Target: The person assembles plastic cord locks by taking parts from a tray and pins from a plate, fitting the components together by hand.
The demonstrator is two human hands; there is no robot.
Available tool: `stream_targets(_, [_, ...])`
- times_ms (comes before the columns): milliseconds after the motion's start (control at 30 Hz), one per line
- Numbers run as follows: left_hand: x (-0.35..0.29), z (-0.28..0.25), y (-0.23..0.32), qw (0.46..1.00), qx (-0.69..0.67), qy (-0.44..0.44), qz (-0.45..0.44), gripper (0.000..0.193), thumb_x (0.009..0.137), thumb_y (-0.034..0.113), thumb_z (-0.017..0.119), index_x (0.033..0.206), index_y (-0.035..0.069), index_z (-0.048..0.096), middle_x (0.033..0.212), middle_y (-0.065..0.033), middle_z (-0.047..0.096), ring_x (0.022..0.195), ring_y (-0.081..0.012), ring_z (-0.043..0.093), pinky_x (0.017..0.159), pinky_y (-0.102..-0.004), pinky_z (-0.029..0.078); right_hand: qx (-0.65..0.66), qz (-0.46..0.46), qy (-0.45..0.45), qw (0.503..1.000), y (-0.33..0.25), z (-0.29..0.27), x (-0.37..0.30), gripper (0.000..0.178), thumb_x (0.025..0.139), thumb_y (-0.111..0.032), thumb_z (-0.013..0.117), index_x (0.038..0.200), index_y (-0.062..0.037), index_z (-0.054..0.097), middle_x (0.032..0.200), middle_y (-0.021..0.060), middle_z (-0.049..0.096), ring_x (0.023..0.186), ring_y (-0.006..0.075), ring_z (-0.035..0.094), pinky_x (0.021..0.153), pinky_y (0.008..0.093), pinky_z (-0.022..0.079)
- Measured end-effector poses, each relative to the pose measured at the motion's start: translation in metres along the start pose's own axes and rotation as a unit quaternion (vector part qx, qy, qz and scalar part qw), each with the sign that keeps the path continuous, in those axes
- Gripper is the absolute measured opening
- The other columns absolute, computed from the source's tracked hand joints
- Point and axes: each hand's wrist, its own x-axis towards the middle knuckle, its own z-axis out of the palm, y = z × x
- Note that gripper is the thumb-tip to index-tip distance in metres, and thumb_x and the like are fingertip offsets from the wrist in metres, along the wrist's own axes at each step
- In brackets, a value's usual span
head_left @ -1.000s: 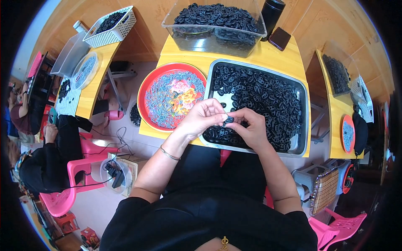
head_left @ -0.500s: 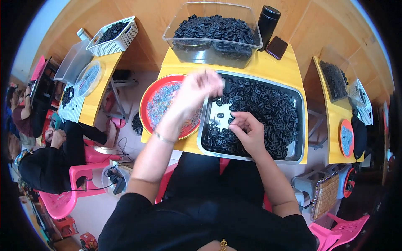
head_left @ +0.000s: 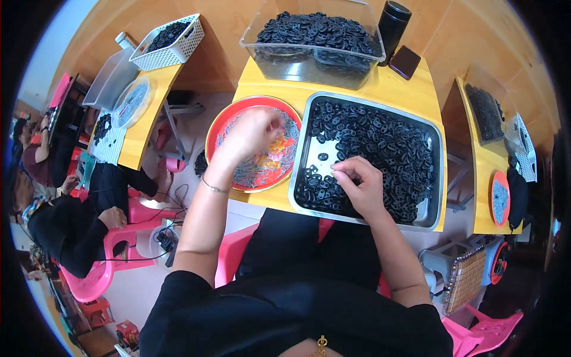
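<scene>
My left hand point(head_left: 256, 132) hovers over a round red plate point(head_left: 213, 143) with a gold rim and a flower pattern. Its fingers are curled inward; whatever is between them is too small to make out. Thin silvery pin-like pieces point(head_left: 253, 172) lie scattered over that plate. To its right is a rectangular metal tray point(head_left: 441, 172) heaped with small black oval pieces point(head_left: 380, 143) that have holes. My right hand point(head_left: 364, 184) is above the tray's near left part, thumb and forefinger pinched together, their contents hidden. One black piece point(head_left: 323, 157) lies alone on bare metal beside it.
Behind the tray stands a clear plastic bin point(head_left: 309, 68) full of black pieces. A black cylinder point(head_left: 394, 30) and a dark flat case point(head_left: 405, 62) are beside it. Side tables point(head_left: 134, 146) hold baskets and plates. At left, another person point(head_left: 68, 223) sits on a pink chair.
My left hand has moved left and down, from the tray's far left corner to over the red plate. My right hand stays pinched over the tray. The view has shifted slightly.
</scene>
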Motion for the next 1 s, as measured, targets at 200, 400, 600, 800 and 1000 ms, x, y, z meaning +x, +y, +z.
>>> stream_targets(200, [-0.027,0.018,-0.01,0.989,0.138,0.053,0.002,0.011,0.068,0.007,0.06,0.079,0.003,0.061,0.081,-0.0141,0.058,0.077,-0.0296,0.058,0.068,-0.0386,0.047,0.023,0.002,0.008,1.0,0.005,0.001,-0.002,0.009,0.072,-0.003,0.062,0.082,-0.0041,0.064,0.073,0.0047,0.058,0.06,0.0097,0.055,0.054,0.0205,0.042])
stream_targets(400, [-0.034,0.021,-0.008,0.988,0.134,0.073,0.026,0.01,0.068,0.006,0.059,0.078,0.003,0.061,0.08,-0.0139,0.057,0.078,-0.0289,0.058,0.068,-0.0387,0.047,0.016,-0.004,0.007,1.0,0.004,0.001,-0.002,0.009,0.072,-0.003,0.063,0.081,-0.004,0.064,0.072,0.0044,0.058,0.059,0.0092,0.054,0.053,0.0203,0.042])
stream_targets(600, [-0.034,0.027,0.003,0.995,0.086,0.015,0.04,0.008,0.068,0.005,0.058,0.075,0.002,0.06,0.079,-0.0143,0.056,0.075,-0.0291,0.058,0.067,-0.0384,0.047,0.024,0.003,0.017,1.0,0.006,0.002,-0.002,0.01,0.072,-0.002,0.063,0.081,-0.004,0.064,0.071,0.0039,0.057,0.057,0.0078,0.053,0.051,0.0192,0.041])
stream_targets(800, [-0.03,0.034,0.007,0.998,0.06,0.034,0.013,0.006,0.066,0.004,0.059,0.071,0.0,0.057,0.075,-0.016,0.056,0.072,-0.0304,0.057,0.067,-0.0381,0.047,0.01,-0.006,0.014,1.0,0.003,0.001,-0.002,0.009,0.072,-0.002,0.063,0.081,-0.0038,0.064,0.071,0.0039,0.057,0.057,0.0082,0.053,0.051,0.0197,0.041])
stream_targets(1000, [-0.025,0.037,0.0,1.0,0.016,0.009,-0.004,0.006,0.063,0.0,0.057,0.068,-0.002,0.054,0.068,-0.0181,0.055,0.072,-0.0326,0.057,0.066,-0.0387,0.045,-0.024,0.003,0.005,1.0,0.002,-0.001,0.001,0.009,0.073,-0.002,0.062,0.082,-0.0038,0.063,0.073,0.0047,0.057,0.058,0.0092,0.054,0.052,0.0207,0.041])
